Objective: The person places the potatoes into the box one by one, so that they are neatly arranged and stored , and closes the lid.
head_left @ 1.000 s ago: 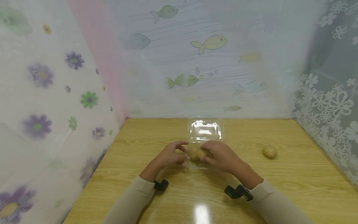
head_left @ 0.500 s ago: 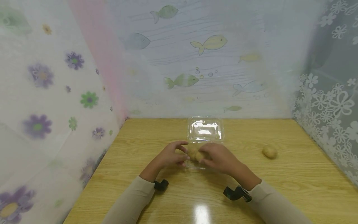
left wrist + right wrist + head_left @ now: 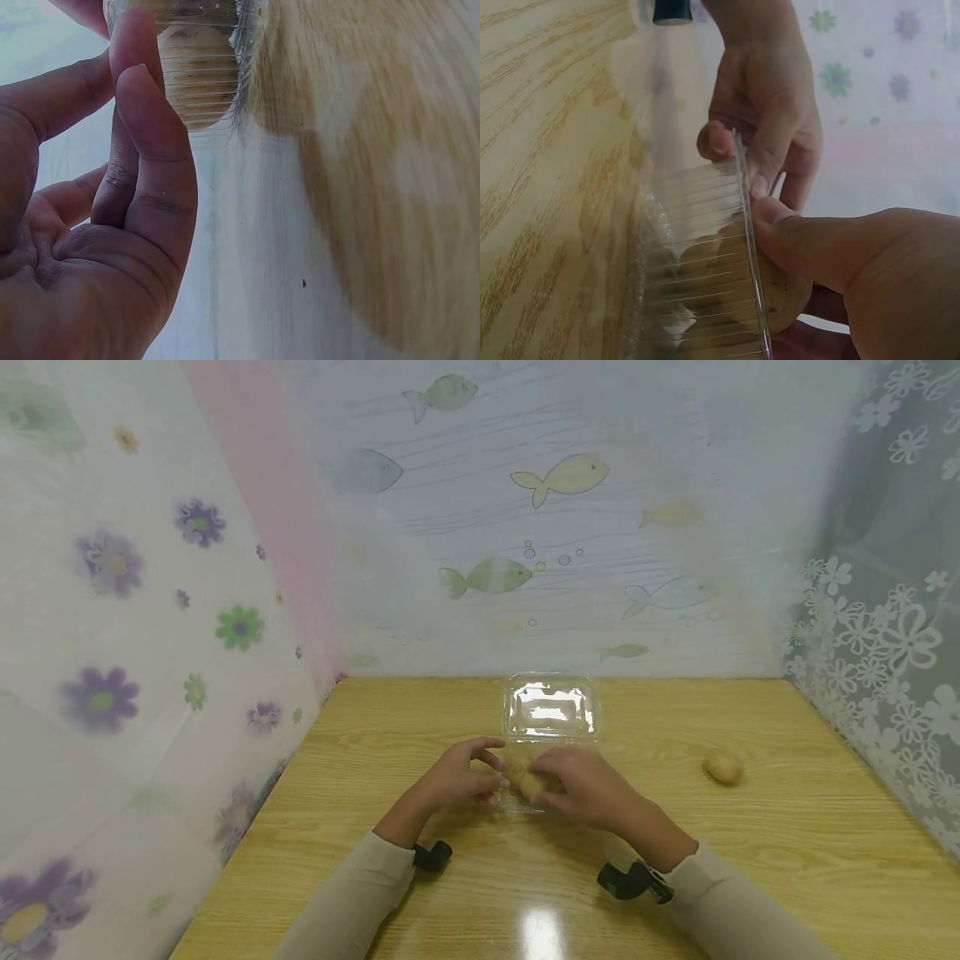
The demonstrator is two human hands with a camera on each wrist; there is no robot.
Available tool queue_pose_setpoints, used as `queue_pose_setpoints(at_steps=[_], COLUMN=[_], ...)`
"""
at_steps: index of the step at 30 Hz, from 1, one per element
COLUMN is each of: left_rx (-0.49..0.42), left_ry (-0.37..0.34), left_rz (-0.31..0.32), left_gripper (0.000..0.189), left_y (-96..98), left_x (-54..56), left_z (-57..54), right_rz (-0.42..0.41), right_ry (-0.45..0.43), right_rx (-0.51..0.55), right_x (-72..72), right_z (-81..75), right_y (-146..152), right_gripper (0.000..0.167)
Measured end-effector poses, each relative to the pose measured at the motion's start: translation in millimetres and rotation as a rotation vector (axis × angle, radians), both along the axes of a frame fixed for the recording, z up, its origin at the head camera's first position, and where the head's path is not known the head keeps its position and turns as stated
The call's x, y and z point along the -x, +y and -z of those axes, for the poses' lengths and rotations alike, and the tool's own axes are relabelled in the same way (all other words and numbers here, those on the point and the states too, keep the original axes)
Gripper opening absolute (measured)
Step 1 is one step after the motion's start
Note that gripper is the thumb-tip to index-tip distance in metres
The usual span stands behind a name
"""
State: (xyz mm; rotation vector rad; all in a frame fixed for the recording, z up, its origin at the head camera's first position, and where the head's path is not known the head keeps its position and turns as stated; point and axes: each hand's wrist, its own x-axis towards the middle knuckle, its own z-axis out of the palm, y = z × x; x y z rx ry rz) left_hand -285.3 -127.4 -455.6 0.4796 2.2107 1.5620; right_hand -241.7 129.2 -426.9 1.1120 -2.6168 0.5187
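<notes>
In the head view a clear plastic clamshell container (image 3: 551,677) lies open on the table, its lid folded back toward the wall. My left hand (image 3: 453,777) pinches the container's left rim between thumb and fingers, as the right wrist view also shows. With thumb and fingers, my right hand (image 3: 596,787) holds a potato (image 3: 532,783) inside the base, just above rim height in part. Another potato (image 3: 516,763) sits beside it in the base. Through the ribbed wall (image 3: 697,199), potatoes appear in the right wrist view. The right fingers partly hide the held potato.
One loose potato (image 3: 723,767) rests on the wooden table (image 3: 360,727) to the right. Patterned sheets hang at the left, back and right of the table. A black wrist camera (image 3: 432,857) sits on the left wrist, another (image 3: 626,880) on the right.
The right hand has shifted slightly toward me and left, turning the held potato nearer the front of the base. The left hand stays at the container's rim.
</notes>
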Motion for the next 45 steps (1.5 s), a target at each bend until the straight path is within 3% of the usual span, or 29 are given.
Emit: queue_pose_setpoints(at_steps=[22,45], left_rx=[0.004,0.012], left_ry=[0.005,0.000], left_rz=[0.002,0.001], left_gripper=[0.073,0.074], left_y=[-0.3,-0.6], left_x=[0.7,0.4], left_z=[0.7,-0.4], right_rz=[-0.061,-0.088], right_ry=[-0.088,-0.102], right_rx=[-0.027,-0.031], right_x=[0.1,0.0], right_z=[3.8,6.0], right_y=[-2.7,-3.8], right_gripper=[0.039,0.037])
